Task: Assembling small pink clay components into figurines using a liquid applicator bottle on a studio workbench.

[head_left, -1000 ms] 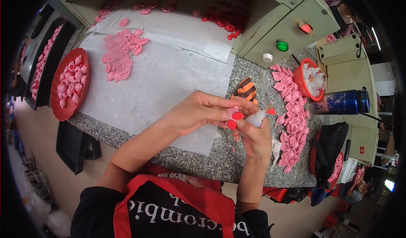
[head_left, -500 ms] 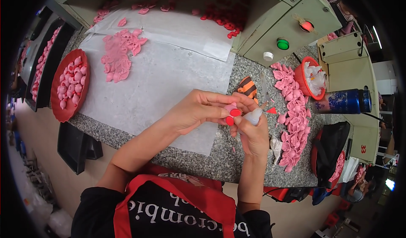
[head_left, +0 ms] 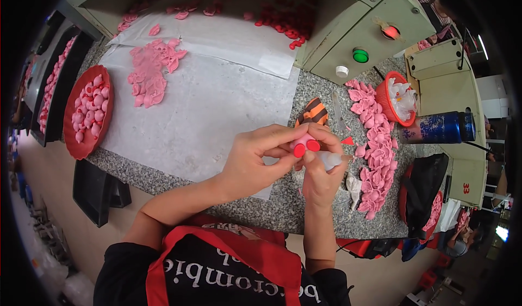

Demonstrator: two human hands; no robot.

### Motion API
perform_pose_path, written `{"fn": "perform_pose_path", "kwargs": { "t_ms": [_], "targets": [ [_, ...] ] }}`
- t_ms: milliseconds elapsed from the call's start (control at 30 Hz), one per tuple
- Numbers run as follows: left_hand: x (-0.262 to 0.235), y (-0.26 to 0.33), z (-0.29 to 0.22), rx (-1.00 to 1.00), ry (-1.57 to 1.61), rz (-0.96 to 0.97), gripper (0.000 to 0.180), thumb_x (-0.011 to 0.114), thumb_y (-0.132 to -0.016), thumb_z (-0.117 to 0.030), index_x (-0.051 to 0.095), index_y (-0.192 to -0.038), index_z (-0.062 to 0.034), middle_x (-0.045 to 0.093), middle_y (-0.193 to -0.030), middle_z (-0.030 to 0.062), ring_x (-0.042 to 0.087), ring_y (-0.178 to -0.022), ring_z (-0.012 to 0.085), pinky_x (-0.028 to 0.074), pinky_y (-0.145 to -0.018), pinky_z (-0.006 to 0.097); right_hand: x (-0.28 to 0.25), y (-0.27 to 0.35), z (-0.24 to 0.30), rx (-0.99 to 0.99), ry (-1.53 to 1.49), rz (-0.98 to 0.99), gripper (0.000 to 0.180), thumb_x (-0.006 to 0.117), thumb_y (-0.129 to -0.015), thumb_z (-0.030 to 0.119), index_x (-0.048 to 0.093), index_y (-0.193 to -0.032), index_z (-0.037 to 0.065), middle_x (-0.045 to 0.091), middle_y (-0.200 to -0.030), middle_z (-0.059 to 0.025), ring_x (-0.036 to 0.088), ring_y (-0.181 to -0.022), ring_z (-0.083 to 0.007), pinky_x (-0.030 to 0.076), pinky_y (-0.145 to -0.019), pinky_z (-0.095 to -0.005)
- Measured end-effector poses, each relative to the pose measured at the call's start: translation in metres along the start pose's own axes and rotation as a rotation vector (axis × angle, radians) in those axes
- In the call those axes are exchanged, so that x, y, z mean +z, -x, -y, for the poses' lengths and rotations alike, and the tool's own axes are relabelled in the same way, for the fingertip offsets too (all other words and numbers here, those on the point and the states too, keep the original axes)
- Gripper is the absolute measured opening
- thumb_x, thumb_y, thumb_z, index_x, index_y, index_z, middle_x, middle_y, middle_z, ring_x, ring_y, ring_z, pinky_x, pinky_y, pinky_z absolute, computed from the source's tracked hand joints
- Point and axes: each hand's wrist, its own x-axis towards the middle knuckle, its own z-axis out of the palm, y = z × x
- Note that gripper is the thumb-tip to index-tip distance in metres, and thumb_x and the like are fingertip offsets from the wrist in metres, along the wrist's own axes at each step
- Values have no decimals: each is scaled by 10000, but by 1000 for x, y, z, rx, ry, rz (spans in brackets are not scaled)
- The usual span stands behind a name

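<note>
Pressure could spoil things: my left hand (head_left: pixel 247 158) and right hand (head_left: pixel 322 182) are together, pinching the pink piece (head_left: pixel 300 139) above the worktop (head_left: pixel 280 211), just past the right edge of the paper (head_left: pixel 212 116); squeezing might dent it or shift its red discs (head_left: pixel 299 150). My right hand also holds a translucent bottle (head_left: pixel 330 160), which, clenched, could drip toward the pink heap (head_left: pixel 376 170).

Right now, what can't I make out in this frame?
Head view, pink piece: its back is hidden by the left fingers and right fingers.
Head view, pale bottle: the end away from its tip is covered by the right hand.
Head view, red pieces in the cabinet: shadow and blur prevent counting.
</note>
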Motion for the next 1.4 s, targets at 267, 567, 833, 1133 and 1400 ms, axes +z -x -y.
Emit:
{"fn": "perform_pose_path", "kwargs": {
  "t_ms": [267,567,833,1133,1400],
  "targets": [
    [0,2,8,241,-324,-84,482,549,-659,146,535,-1118,-3,593,-964,131,605,-788,143,526,-655,226,4,-1,-4,-44,-10,38,240,587,-707,-11,565,-946,-18,511,-1051,-107,542,-766,-110,450,-600,-212],
    [2,-1,6,101,-195,-30,440,570,-685,126,538,-1107,6,560,-1039,150,586,-882,185,527,-689,258,5,-2,7,-125,158,5,268,577,-676,-59,580,-940,-13,527,-1019,-109,542,-804,-127,446,-679,-230],
    [-8,-2,6,15,232,117,402,575,-743,88,500,-1134,27,498,-1112,176,529,-1000,235,494,-810,296,-4,10,19,-126,106,21,294,593,-714,-20,537,-1001,-48,521,-1031,-187,560,-745,-165,478,-574,-235],
    [-3,-4,1,101,203,48,399,556,-722,140,521,-1103,30,491,-1078,126,530,-953,161,518,-775,247,-4,3,10,-311,252,110,189,571,-704,-89,544,-880,-25,517,-1020,-176,543,-782,-146,472,-587,-221],
    [-7,-5,2,64,11,49,347,578,-716,115,547,-1056,49,520,-1053,147,550,-898,160,522,-663,214,3,6,7,-295,258,26,163,593,-688,-89,541,-820,-8,516,-933,-117,526,-852,-165,437,-754,-272]
  ]
}}
